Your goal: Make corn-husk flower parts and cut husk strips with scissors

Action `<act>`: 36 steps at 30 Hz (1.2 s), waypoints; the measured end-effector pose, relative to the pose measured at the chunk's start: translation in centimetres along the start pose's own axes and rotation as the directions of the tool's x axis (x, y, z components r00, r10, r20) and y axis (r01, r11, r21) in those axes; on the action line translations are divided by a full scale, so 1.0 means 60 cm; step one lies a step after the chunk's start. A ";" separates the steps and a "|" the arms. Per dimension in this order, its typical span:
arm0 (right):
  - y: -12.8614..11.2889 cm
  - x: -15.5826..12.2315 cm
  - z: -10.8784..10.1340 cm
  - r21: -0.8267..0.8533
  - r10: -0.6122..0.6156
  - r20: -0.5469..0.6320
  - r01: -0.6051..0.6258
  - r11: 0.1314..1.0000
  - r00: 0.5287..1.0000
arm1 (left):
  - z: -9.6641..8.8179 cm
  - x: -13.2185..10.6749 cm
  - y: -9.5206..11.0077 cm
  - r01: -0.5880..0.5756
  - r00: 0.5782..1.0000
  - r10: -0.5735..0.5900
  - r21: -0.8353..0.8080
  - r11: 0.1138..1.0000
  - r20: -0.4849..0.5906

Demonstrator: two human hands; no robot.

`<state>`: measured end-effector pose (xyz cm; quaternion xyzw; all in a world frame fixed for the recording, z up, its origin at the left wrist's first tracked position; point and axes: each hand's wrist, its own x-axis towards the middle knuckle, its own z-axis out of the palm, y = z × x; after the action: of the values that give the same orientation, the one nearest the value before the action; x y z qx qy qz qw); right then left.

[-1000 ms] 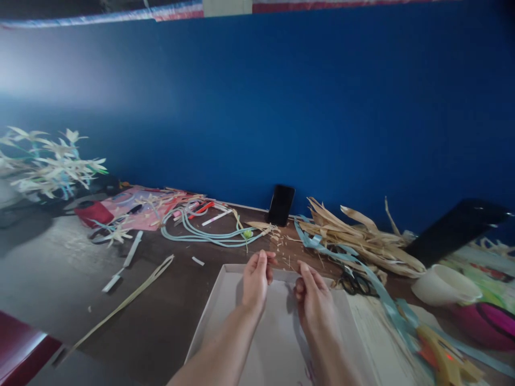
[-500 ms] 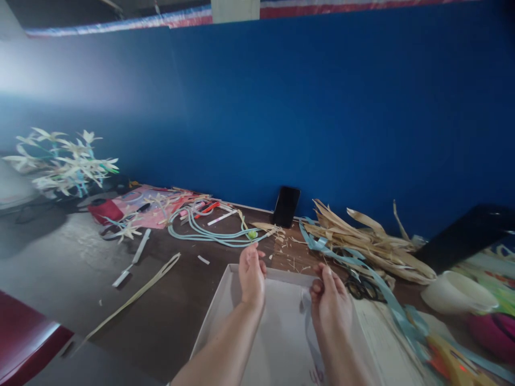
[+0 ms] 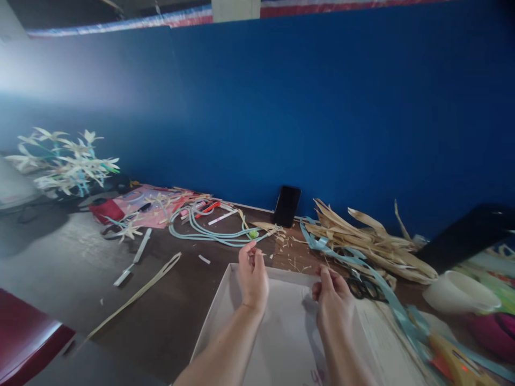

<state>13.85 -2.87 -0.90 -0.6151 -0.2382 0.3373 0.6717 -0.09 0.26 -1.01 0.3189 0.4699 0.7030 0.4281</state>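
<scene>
Both hands hover over a shallow white box lid [image 3: 281,321] with pink handwriting near its lower part. Above its left far side, my left hand [image 3: 254,276] has curled fingers, the thumb close to the index finger. Anything pinched there is too small to make out. My right hand [image 3: 333,295] is closed in a pinch above the far right corner, and what it holds, if anything, is hidden. The hands are apart. Black-handled scissors [image 3: 362,284] lie just right of my right hand, beside dried corn husks [image 3: 370,244].
A phone [image 3: 287,206] leans against the blue partition [image 3: 301,107]. Pale blue stems [image 3: 209,236], a split husk strip [image 3: 148,287] and husk flowers [image 3: 72,161] lie or stand to the left. Blue ribbon [image 3: 382,289], a white cup [image 3: 461,292] and a yellow-orange tool [image 3: 456,359] are right.
My left hand has turned slightly, its fingers curling more. My right hand has shifted a little to the right. The things on the table stay put.
</scene>
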 end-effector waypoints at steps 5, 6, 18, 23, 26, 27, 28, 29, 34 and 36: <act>0.005 0.000 -0.002 -0.104 0.045 -0.002 -0.045 0.994 0.999 | 0.002 -0.001 0.004 -0.017 1.000 0.018 0.038 0.999 -0.024; 0.005 0.001 -0.003 -0.094 0.048 -0.007 -0.048 0.994 0.999 | 0.003 -0.001 0.006 -0.020 0.999 0.021 0.040 0.999 -0.024; 0.013 -0.040 0.015 0.011 0.240 0.150 -0.244 0.970 0.959 | 0.006 -0.011 0.023 -0.232 0.973 0.225 0.191 0.954 0.057; 0.010 -0.041 0.016 0.037 0.342 0.126 -0.348 0.937 0.931 | 0.006 -0.007 0.018 -0.250 0.968 0.239 0.271 0.930 0.072; 0.006 -0.041 0.017 0.025 0.398 0.126 -0.404 0.914 0.909 | 0.005 -0.005 0.013 -0.258 0.966 0.239 0.316 0.913 0.100; 0.005 -0.043 0.019 0.020 0.407 0.138 -0.414 0.910 0.903 | 0.005 -0.004 0.012 -0.261 0.965 0.239 0.324 0.909 0.107; 0.005 -0.046 0.021 0.018 0.410 0.149 -0.417 0.909 0.900 | 0.005 -0.003 0.011 -0.266 0.964 0.242 0.330 0.906 0.113; 0.006 -0.048 0.022 0.021 0.404 0.163 -0.412 0.911 0.900 | 0.004 -0.003 0.010 -0.271 0.962 0.246 0.334 0.903 0.116; 0.010 -0.057 0.025 -0.017 0.340 0.223 -0.345 0.939 0.914 | 0.004 -0.004 0.008 -0.275 0.960 0.237 0.360 0.892 0.147; 0.012 -0.058 0.025 -0.042 0.329 0.253 -0.329 0.943 0.910 | 0.004 -0.005 0.007 -0.276 0.959 0.232 0.367 0.888 0.161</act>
<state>10.37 -4.43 -1.06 -0.5970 -0.2158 0.5225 0.5693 0.10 -0.03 -0.55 0.4949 0.5282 0.6274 0.2871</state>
